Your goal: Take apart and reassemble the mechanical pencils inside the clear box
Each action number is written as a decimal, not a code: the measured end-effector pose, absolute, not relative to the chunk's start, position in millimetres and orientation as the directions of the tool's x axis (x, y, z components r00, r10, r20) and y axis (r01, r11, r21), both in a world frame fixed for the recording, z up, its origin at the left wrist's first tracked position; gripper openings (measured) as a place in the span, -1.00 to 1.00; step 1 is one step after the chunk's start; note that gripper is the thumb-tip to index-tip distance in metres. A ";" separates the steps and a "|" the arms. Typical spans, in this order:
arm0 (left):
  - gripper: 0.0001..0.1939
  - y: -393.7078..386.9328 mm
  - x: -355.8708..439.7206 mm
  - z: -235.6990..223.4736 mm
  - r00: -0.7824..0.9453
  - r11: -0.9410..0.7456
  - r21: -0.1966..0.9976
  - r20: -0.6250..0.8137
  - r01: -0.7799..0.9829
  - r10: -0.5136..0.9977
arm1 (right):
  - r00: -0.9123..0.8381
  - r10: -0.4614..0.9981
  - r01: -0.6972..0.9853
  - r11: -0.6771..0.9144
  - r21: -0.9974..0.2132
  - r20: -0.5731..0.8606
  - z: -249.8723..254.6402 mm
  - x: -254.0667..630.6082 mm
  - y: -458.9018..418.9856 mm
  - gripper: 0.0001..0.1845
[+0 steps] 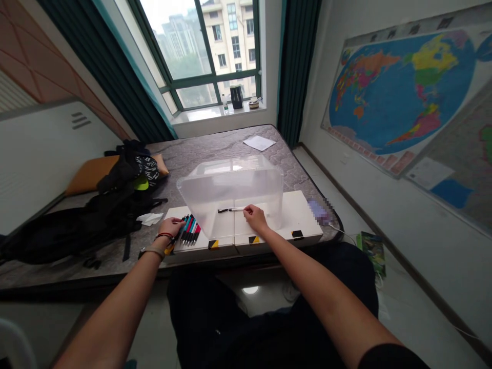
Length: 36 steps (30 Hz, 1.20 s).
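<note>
My right hand (254,217) pinches the end of a white pen with a black cap (229,209), held level in front of a clear plastic bin (230,192) that stands on a white board (300,215). My left hand (170,227) rests with curled fingers on a row of several coloured pens (189,229) lying side by side at the board's left end. Whether the left fingers grip a pen is hidden.
The board lies on a grey mattress (230,146). Black bags and clothing (103,210) are heaped to the left, with a crumpled tissue (149,219) beside them. A sheet of paper (259,142) lies farther back. A world map (407,87) hangs on the right wall.
</note>
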<state>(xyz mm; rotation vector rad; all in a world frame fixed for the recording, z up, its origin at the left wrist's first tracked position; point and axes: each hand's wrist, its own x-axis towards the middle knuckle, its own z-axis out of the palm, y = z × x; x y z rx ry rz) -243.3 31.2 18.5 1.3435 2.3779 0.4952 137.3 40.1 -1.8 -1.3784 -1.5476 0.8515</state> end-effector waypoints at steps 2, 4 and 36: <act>-0.63 27.4 -239.4 23.6 -0.473 0.442 0.476 -0.061 0.760 0.879 | -0.012 0.987 0.391 0.150 -0.908 0.158 -0.4 137.7 39.5 -0.87; -0.64 19.2 -232.5 34.1 -0.468 0.385 0.542 0.017 0.747 0.884 | -0.012 0.988 0.391 0.147 -0.909 0.155 1.2 138.1 38.7 -0.87; -0.72 2.6 -9.2 12.7 0.192 -0.381 0.437 0.416 0.815 0.889 | -0.137 0.985 0.365 0.146 -0.920 0.102 -0.8 144.9 46.4 -0.39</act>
